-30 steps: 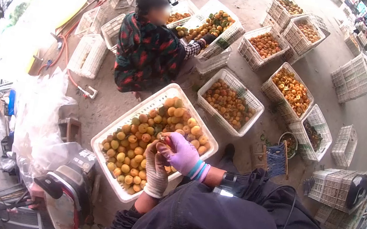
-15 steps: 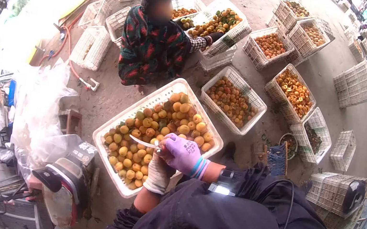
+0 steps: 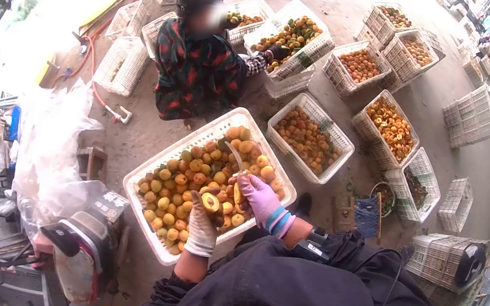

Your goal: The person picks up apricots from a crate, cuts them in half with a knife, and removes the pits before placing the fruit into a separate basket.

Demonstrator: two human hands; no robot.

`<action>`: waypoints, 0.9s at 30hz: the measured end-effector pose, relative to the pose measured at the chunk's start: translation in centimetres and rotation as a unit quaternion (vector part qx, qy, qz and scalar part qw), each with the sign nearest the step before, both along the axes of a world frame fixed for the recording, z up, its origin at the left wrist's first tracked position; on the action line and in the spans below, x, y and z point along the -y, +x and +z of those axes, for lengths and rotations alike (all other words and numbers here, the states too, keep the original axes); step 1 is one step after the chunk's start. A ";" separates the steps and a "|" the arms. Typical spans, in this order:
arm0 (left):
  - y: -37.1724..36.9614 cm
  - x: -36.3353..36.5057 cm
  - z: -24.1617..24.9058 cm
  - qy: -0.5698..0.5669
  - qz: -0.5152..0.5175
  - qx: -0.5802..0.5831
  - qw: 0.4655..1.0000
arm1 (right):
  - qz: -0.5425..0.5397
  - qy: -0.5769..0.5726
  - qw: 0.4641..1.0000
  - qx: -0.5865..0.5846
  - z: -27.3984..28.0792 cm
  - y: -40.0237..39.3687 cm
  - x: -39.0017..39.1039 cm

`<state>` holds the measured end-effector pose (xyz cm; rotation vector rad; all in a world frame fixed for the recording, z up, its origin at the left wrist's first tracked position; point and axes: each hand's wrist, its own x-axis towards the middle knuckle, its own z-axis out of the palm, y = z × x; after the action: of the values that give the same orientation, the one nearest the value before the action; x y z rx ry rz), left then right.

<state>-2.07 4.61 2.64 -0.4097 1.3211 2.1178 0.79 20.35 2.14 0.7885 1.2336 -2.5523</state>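
Observation:
A white crate [image 3: 145,169] full of whole apricots [image 3: 177,190] stands directly in front of me. Over its near side, my left hand [image 3: 201,231], in a white glove with dark fingertips, is closed around an apricot half [image 3: 209,201] whose hollow cut face shows. My right hand [image 3: 260,202], in a purple glove, grips a small curved knife [image 3: 234,154], its pale blade pointing up and away over the fruit. Under those fingers is another orange piece of apricot [image 3: 238,194], partly hidden. The two hands are a short gap apart.
A co-worker [image 3: 196,73] in a patterned jacket sits beyond my crate, one gloved hand in a crate of apricots and leaves [image 3: 296,38]. To the right stand a crate of whole apricots [image 3: 309,139] and one of cut halves [image 3: 390,127]. A scooter [image 3: 81,242] is at left.
My hands were together around the fruit and have moved apart. The apricot's cut face now shows in my left hand. The knife blade has swung from pointing left to pointing away.

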 end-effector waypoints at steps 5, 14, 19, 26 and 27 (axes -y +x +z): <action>0.4 0.1 -0.2 -0.015 -0.023 -0.026 0.999 | 0.032 -0.042 0.998 0.014 0.4 0.3 -1.2; -0.1 1.0 -1.8 -0.047 -0.029 -0.068 0.996 | 0.103 0.008 0.992 -0.075 0.9 0.8 -1.5; -0.1 0.2 -2.0 0.023 0.047 -0.024 0.998 | 0.137 0.050 0.987 -0.064 0.9 0.7 -1.6; -0.3 0.9 -2.4 0.095 0.060 0.065 0.991 | 0.142 0.091 0.979 -0.114 0.3 0.8 -0.9; -0.3 0.8 -2.3 0.102 0.067 0.080 0.989 | 0.140 0.091 0.978 -0.121 0.2 0.8 -0.7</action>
<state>-2.38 3.84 0.34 -0.5827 1.0000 2.2517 1.56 21.08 2.38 0.3094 1.5462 -2.3774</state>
